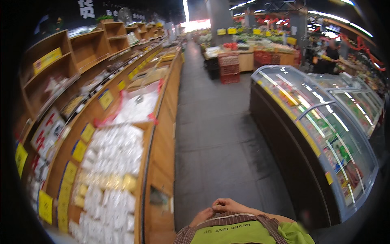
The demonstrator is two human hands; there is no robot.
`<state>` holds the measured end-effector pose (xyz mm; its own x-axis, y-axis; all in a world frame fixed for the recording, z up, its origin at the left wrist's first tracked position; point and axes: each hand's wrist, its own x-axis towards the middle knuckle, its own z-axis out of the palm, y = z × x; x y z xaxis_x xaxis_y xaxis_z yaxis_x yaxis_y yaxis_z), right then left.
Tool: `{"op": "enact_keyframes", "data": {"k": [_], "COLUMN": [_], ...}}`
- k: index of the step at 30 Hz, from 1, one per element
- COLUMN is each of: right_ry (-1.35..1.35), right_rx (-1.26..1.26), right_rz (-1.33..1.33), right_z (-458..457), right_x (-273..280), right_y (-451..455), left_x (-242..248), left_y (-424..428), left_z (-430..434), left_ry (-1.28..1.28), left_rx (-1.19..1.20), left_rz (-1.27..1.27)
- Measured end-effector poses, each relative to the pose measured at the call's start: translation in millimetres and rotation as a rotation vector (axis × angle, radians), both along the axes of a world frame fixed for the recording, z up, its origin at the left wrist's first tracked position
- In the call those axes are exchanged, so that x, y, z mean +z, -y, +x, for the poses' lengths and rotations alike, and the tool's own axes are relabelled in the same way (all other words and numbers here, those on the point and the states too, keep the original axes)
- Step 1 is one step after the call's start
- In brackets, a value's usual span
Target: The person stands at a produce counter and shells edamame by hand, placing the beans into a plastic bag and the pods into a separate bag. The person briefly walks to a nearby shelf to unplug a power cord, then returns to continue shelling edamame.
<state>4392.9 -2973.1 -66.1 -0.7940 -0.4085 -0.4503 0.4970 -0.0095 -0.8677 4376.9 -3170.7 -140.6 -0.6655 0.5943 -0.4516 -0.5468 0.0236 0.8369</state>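
My right hand (225,205) is bent in front of my waist, its curled fingertips close to my left hand (204,214). The two hands meet or nearly meet, just above the top edge of a brown checked apron (236,218). Whether something small is pinched between the fingers is too blurred to tell. My left hand is partly hidden by the apron. Under the apron straps is a lime-green shirt (231,234) bearing writing. To my left, a wooden display bin (147,158) holds rows of white plastic-wrapped packs (106,204) and a band of yellowish packs (111,181).
A grey tiled aisle (213,131) runs ahead. Along the right stands a glass-topped chest freezer (323,131). Farther on are stacked red crates (229,68) beside produce stands. A white, powdery or granular product (137,105) fills a lined bin at left, below wooden shelves (88,50). A person (331,58) stands far right.
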Motion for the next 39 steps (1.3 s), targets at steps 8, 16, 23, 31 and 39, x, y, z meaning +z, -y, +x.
{"op": "enact_keyframes", "data": {"k": [8, 16, 23, 31, 39], "right_ry": [-0.187, 0.184, -0.131, -0.665, -0.355], "right_rx": [-0.721, -1.341, -1.071, -0.183, 0.084], "right_rz": [0.113, -0.168, 0.294, 0.620, 0.433], "right_z": [-157, -269, -604, -958, -1200], "right_x": [31, -90, -33, -14, -217], "right_y": [-210, -349, -466, -469, -542], "left_x": [53, 13, 25, -59, -52], "left_y": [-173, -300, -345, -350, -469], "left_z": [-228, -451, -701, -915, -1267], "left_ry": [0.263, 0.222, 0.154, 0.300, 0.391], "left_rx": [-0.391, -0.426, -0.086, 0.213, 0.122], "left_rz": [-0.030, 0.091, 0.036, -0.039, 0.332]}}
